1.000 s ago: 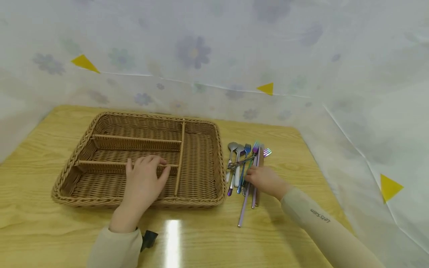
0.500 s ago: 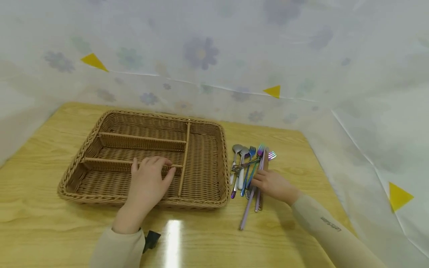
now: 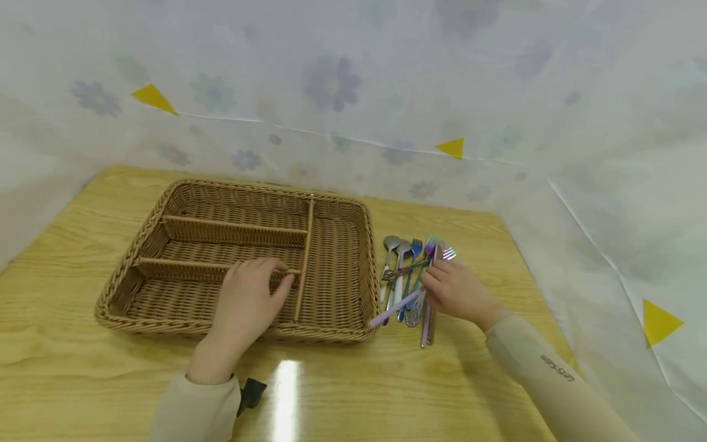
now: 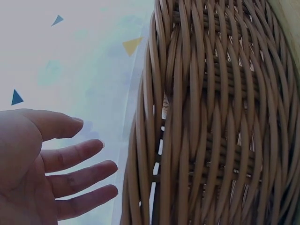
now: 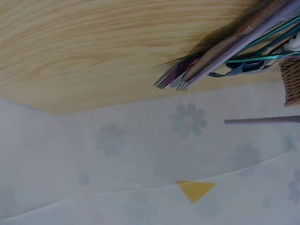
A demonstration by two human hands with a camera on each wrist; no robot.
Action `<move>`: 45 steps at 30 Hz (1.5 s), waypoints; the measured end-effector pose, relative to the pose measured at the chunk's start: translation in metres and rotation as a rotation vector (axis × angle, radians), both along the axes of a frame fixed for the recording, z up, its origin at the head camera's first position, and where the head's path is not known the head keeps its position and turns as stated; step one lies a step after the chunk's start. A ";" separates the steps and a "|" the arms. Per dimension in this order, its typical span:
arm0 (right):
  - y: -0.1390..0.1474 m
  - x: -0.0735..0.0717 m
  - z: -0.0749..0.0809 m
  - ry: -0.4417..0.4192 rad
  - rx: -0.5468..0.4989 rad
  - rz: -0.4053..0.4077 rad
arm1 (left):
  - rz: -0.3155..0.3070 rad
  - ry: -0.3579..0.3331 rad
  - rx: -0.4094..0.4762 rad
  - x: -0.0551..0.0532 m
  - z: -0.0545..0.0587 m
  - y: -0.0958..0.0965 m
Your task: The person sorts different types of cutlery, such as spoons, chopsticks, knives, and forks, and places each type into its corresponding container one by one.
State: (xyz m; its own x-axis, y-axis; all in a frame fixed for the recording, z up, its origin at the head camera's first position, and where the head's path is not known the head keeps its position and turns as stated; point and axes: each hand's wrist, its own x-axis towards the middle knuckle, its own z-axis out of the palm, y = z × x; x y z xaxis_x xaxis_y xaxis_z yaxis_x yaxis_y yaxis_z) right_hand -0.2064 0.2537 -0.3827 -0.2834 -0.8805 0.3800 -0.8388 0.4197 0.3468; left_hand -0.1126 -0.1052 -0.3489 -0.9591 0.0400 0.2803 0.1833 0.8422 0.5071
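My right hand (image 3: 457,290) pinches a lilac chopstick (image 3: 394,310) over the cutlery pile; its lower end slants left over the basket's front right corner. In the right wrist view the chopstick (image 5: 262,120) shows apart from the pile. Under the hand lie several pieces: two spoons (image 3: 391,242), a blue fork (image 3: 417,247), a purple-green fork (image 3: 431,244), and another lilac chopstick (image 3: 424,328). My left hand (image 3: 248,301) hovers over the front of the wicker basket (image 3: 367,270). Its fingers (image 4: 82,200) are loosely extended with nothing between them.
Dividers (image 3: 304,261) split the basket into three compartments on the left and one long one on the right. The wooden table (image 3: 342,393) ends at a flowered curtain (image 3: 353,135) behind and to the right. A black strap (image 3: 251,394) hangs by the left wrist.
My right hand has risen slightly with the chopstick, whose lower end has swung left and up toward the basket corner. The left hand has hardly moved.
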 end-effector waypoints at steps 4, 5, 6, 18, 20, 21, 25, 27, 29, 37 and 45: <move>-0.007 0.001 0.007 0.004 -0.023 0.005 | -0.007 0.013 -0.008 0.001 0.000 0.002; -0.010 0.001 0.010 0.002 -0.025 0.007 | -0.008 0.013 -0.009 0.001 0.000 0.002; -0.014 0.002 0.013 0.000 -0.023 0.007 | -0.011 0.014 -0.009 0.001 0.000 0.003; -0.071 0.022 0.026 -0.036 -0.036 0.046 | -0.241 0.049 -0.108 0.003 0.002 0.022; -0.079 0.026 0.025 -0.036 -0.060 0.046 | -0.258 0.046 -0.131 0.003 0.002 0.024; -0.082 0.029 0.026 -0.036 -0.065 0.042 | -0.260 0.048 -0.143 0.003 0.003 0.024; -0.092 0.035 0.027 -0.031 -0.072 0.033 | -0.247 0.063 -0.182 0.003 0.006 0.023; -0.095 0.037 0.027 -0.030 -0.072 0.030 | -0.250 0.094 -0.204 0.002 0.008 0.020; -0.096 0.038 0.026 -0.034 -0.079 0.030 | -0.268 0.130 -0.234 0.000 0.011 0.018; -0.105 0.038 0.028 -0.023 -0.117 0.046 | -0.357 0.224 -0.419 -0.009 0.024 0.004; -0.094 0.035 0.032 -0.035 -0.095 -0.030 | -0.321 0.120 -0.499 -0.022 0.038 -0.035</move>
State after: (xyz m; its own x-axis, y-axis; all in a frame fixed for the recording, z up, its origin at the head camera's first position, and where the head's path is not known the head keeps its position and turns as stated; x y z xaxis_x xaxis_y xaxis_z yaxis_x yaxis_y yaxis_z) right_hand -0.1709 0.1595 -0.3509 -0.3233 -0.8321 0.4506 -0.8362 0.4741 0.2755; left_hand -0.1342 -0.1400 -0.3105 -0.8399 0.4769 0.2590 0.4995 0.8660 0.0253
